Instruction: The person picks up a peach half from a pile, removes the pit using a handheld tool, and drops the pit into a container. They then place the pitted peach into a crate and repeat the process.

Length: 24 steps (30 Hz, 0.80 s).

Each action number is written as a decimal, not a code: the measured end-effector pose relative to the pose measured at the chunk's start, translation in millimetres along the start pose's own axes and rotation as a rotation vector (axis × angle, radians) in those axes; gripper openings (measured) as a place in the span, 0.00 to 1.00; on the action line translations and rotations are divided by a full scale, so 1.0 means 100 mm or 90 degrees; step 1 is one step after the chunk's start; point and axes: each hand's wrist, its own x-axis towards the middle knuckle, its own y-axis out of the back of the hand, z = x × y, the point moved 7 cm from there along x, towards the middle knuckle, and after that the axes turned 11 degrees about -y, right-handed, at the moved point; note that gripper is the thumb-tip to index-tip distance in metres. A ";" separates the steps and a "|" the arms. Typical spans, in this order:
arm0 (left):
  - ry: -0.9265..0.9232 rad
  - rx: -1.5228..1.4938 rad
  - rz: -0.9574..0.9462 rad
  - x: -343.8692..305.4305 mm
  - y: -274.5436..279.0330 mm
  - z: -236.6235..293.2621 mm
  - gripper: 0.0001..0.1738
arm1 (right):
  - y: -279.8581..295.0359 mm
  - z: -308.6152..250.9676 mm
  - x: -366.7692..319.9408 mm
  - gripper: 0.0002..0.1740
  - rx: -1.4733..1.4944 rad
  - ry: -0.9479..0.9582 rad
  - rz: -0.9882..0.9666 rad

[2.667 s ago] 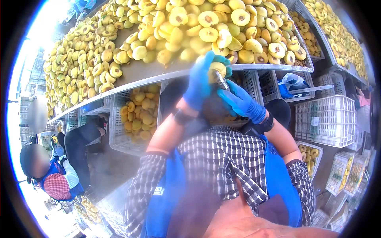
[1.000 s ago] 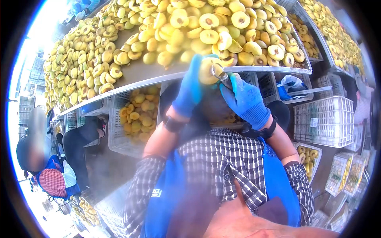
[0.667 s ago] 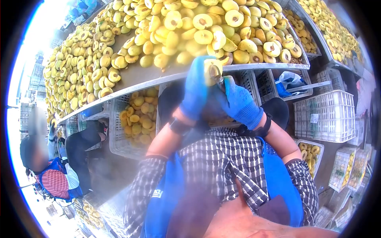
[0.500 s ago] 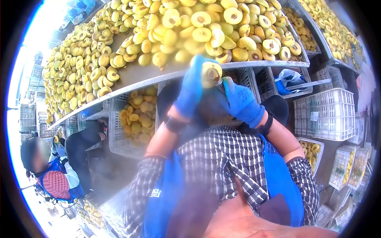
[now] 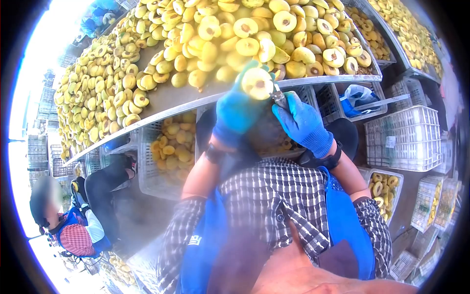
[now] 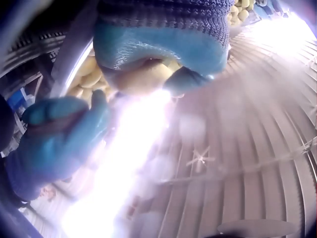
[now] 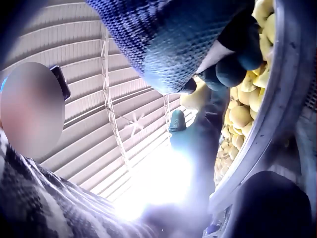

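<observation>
In the head view my gloved left hand point(image 5: 236, 113) holds up a yellow peach half point(image 5: 257, 83), cut face with its brown centre towards the camera. The left wrist view shows this peach half point(image 6: 143, 79) between the curled fingers and thumb. My right hand point(image 5: 304, 122), in a blue glove, grips a pitting tool point(image 5: 280, 99) by its dark handle. Its metal end lies right at the peach half's right edge. Seen from the right wrist, the right hand point(image 7: 183, 49) is curled with the peach half point(image 7: 195, 96) just beyond it; glare covers part of that view.
A metal-edged table point(image 5: 196, 104) heaped with peach halves point(image 5: 245, 27) lies just beyond my hands. Beneath it stands a crate of peaches point(image 5: 147, 181). White crates point(image 5: 402, 139) are stacked at the right. Another person point(image 5: 76, 235) sits at the left.
The peach half has turned, so its cut face shows more fully. The tool's metal end has come into plain view at its right edge. Both hands stay close together by the table edge.
</observation>
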 end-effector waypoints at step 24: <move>-0.083 -0.159 0.093 -0.02 -0.10 0.23 0.21 | -0.25 0.02 0.07 0.18 -0.078 0.108 -0.037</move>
